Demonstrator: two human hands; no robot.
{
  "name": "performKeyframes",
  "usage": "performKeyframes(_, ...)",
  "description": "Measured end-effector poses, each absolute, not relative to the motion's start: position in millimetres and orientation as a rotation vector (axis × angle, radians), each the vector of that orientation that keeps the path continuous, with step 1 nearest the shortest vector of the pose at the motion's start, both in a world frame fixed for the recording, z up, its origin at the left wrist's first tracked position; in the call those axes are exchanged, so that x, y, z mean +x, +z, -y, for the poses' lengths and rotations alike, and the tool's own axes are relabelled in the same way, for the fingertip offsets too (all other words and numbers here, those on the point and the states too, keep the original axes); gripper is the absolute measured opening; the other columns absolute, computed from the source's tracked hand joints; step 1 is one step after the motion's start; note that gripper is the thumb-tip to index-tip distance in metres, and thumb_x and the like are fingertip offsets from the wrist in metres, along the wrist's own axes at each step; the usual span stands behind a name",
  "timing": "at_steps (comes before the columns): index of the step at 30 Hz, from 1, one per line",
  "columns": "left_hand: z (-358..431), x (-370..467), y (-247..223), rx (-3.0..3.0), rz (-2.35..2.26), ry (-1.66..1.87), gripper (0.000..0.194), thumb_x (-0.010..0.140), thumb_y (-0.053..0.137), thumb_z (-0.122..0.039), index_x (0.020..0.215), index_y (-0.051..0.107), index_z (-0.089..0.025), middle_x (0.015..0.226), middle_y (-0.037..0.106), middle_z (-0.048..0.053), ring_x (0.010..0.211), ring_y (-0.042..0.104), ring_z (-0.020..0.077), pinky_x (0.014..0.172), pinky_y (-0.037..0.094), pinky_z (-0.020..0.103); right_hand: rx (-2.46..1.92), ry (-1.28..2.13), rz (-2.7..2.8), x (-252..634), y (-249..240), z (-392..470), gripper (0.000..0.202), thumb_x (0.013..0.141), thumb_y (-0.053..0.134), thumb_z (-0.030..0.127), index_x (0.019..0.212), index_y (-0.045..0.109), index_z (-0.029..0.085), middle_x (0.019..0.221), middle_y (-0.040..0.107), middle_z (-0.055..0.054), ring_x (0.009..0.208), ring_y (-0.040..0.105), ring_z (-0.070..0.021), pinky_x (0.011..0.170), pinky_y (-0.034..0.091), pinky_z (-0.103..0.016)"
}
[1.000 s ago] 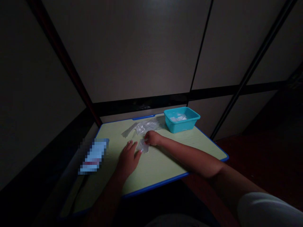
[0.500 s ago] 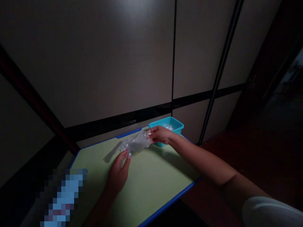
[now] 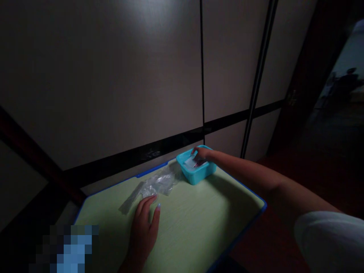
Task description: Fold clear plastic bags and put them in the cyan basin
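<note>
My left hand (image 3: 144, 223) lies low over the table with thumb and fingers apart. Its fingertips touch or almost touch the near edge of a crumpled clear plastic bag (image 3: 159, 184), which is spread flat on the tabletop. Farther right, my right hand (image 3: 201, 154) reaches down into a turquoise plastic basket (image 3: 198, 176). Its fingers look apart, just over a whitish, plastic-looking item (image 3: 189, 162) inside; some fingertips are hard to see in the dim light.
The pale green table (image 3: 182, 227) has a blue edge (image 3: 240, 237) and stands against a cabinet with large grey panels (image 3: 113, 83). A blurred-out light blue patch (image 3: 74, 246) covers the lower left. A dark doorway lies to the right.
My right hand has let go of the plastic bag and moved right into the basket. The bag now rests on the table; my left hand has loosened from it.
</note>
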State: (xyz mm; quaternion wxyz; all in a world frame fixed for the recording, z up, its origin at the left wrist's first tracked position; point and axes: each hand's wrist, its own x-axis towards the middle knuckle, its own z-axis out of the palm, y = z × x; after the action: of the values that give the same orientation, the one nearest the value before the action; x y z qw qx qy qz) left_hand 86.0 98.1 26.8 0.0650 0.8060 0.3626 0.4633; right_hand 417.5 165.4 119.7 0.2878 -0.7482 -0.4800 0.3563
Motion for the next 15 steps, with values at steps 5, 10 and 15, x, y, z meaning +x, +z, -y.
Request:
performKeyframes(5,-93,88,31,2.43,-1.071,1.36,0.028,0.091,0.046,-0.032,0.112,0.059,-0.019,0.113,0.062,0.01,0.108,0.06,0.0245,0.096,0.05,0.042,-2.062,0.985,1.355,423,112,-172,0.053,0.07,0.078,0.015,0.119,0.055,0.017,0.066,0.066,0.001,0.057,0.065,-0.0166,0.056,0.055,-0.027)
performKeyframes(10,-89,89,31,2.408,-1.053,1.313,0.028,0.091,0.046,-0.031,0.114,0.058,-0.02,0.115,0.061,0.011,0.111,0.059,0.0252,0.097,0.049,0.044,-2.081,1.014,1.485,426,110,-177,0.023,0.066,0.078,0.01,0.088,0.069,0.013,0.066,0.067,-0.002,0.065,0.066,-0.0181,0.063,0.054,-0.028)
performKeyframes(15,-87,90,29,2.405,-1.044,1.26,0.029,0.091,0.047,-0.034,0.113,0.059,-0.02,0.117,0.06,0.012,0.112,0.057,0.0266,0.099,0.048,0.047,-2.038,1.057,1.514,431,114,-178,0.013,0.074,0.07,0.009,0.087,0.071,0.011,0.086,0.072,-0.01,0.077,0.067,-0.0196,0.065,0.055,-0.027)
